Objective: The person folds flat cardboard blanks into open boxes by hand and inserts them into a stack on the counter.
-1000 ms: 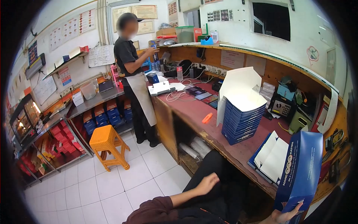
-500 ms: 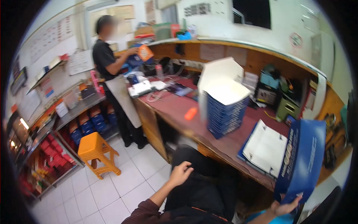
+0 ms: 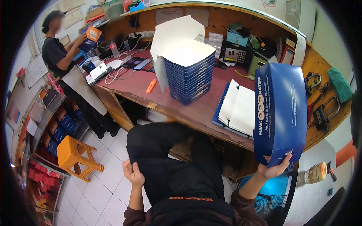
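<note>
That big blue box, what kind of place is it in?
Probably a takeaway food shop. The blue box is printed with "katsu" and "online delivery", similar blue cartons stand stacked on the counter, and another person wears an apron.

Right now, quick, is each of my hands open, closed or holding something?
Left hand: loosely closed, nothing visibly held.
Right hand: holding the blue KATSU box by its lower end.

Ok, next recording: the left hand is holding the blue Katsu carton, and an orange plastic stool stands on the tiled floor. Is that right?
Not quite: the head view shows the right hand holding the blue Katsu carton, while the left hand is well apart from it. The orange plastic stool does stand on the tiled floor.
</note>
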A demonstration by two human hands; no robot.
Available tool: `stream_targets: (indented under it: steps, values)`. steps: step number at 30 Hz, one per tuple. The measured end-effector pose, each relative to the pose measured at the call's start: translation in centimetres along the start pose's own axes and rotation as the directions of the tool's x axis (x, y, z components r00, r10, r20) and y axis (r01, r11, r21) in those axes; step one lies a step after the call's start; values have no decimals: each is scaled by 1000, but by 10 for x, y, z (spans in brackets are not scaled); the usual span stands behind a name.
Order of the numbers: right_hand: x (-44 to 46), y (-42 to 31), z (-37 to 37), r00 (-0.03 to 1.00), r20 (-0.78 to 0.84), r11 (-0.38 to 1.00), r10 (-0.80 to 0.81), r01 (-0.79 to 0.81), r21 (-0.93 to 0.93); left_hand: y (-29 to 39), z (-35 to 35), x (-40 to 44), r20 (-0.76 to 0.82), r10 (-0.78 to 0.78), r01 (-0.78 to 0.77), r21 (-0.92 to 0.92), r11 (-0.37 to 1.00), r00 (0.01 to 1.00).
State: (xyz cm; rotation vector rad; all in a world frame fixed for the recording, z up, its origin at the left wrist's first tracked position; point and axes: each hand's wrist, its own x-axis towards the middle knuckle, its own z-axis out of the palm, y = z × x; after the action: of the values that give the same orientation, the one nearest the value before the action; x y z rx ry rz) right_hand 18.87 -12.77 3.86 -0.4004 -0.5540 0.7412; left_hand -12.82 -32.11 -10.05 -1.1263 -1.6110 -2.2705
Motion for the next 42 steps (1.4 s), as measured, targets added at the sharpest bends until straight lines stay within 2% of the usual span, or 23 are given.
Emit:
stream_targets:
  steps: [2, 6, 8, 9, 12, 14, 16, 17, 19, 20, 22, 26, 27, 28, 29, 30, 32, 33, 34, 35, 37, 39, 42]
  values:
    - [3, 3, -26, 989, 143, 999, 35, -32, -21, 0, -13, -5, -18, 9, -8, 34, 999, 1000]
    - [1, 4, -18, 994, 90, 997, -59, 64, -53, 5, -24, 7, -49, -75, 78, 61, 995, 996]
    - [0, 5, -12, 990, 138, 998, -22, 29, -47, 19, -13, 31, 124, -313, 169, 629, 759, 941]
    - [0, 9, -8, 988, 154, 1000, 8, -5, -19, 15, -2, 37, 102, -219, 98, 663, 742, 970]
    - [-13, 20, 10, 969, 230, 995, 94, -84, -52, 26, 75, 52, 412, -97, -10, 250, 968, 906]
    - [-24, 24, 19, 913, 409, 979, 3, 81, -187, 59, 142, 56, 752, -38, 173, -101, 980, 658]
    - [-36, 15, 30, 882, 468, 982, 57, 35, -186, 75, 195, 55, 919, -84, 746, -258, 614, 386]
    - [-37, 12, 33, 866, 496, 980, 60, 42, -193, 93, 214, 54, 924, -71, 746, -256, 615, 376]
    - [-32, 6, 41, 851, 523, 985, 46, 47, -163, 129, 239, 58, 856, -447, 966, -233, 113, 259]
    - [-28, 7, 40, 852, 522, 986, 26, 65, -156, 117, 243, 60, 865, -429, 966, -231, 117, 259]
    - [-20, 13, 35, 809, 584, 985, 70, 38, -171, 81, 245, 65, 964, 186, 980, -171, -103, 187]
    - [-21, 25, 36, 883, 458, 965, -100, 197, -170, 90, 242, 63, 989, 144, 934, 69, -351, -20]
    - [-21, 36, 28, 904, 411, 965, -116, 200, -168, 91, 240, 56, 983, -176, 954, -7, -301, -48]
    - [-20, 43, 23, 917, 374, 954, -137, 224, -198, 68, 236, 52, 957, 277, 980, 134, -145, -90]
    - [-17, 57, 16, 949, 285, 973, -137, 183, -141, 52, 234, 48, 926, 347, 954, 41, 299, -148]
    - [-16, 45, 25, 965, 260, 1000, -22, 17, 21, 53, 233, 53, 862, 303, 738, 116, 665, -408]
    - [-9, 37, 33, 942, 334, 997, -10, -18, 80, 16, 211, 27, 911, 51, 389, 123, 913, -409]
    - [-8, 35, 41, 952, 304, 998, -26, 9, 57, -12, 199, 19, 969, -74, -17, 72, 997, -235]
    - [-2, 39, 32, 912, 409, 998, -32, 4, 68, -37, 191, 14, 993, -117, -426, 92, 900, -33]
    - [-2, 42, 33, 909, 416, 996, -37, 0, 89, -52, 186, 15, 975, -178, -584, 224, 780, 137]
    - [-2, 48, 41, 904, 425, 994, -46, -2, 112, -75, 185, 25, 917, -274, -730, 396, 557, 289]
    - [-5, 55, 49, 951, 301, 996, -73, 54, 73, -86, 185, 36, 886, -304, -744, 460, 485, 350]
    - [-2, 60, 49, 917, 398, 998, -30, 4, 66, -114, 186, 50, 843, -343, -764, 526, 373, 414]
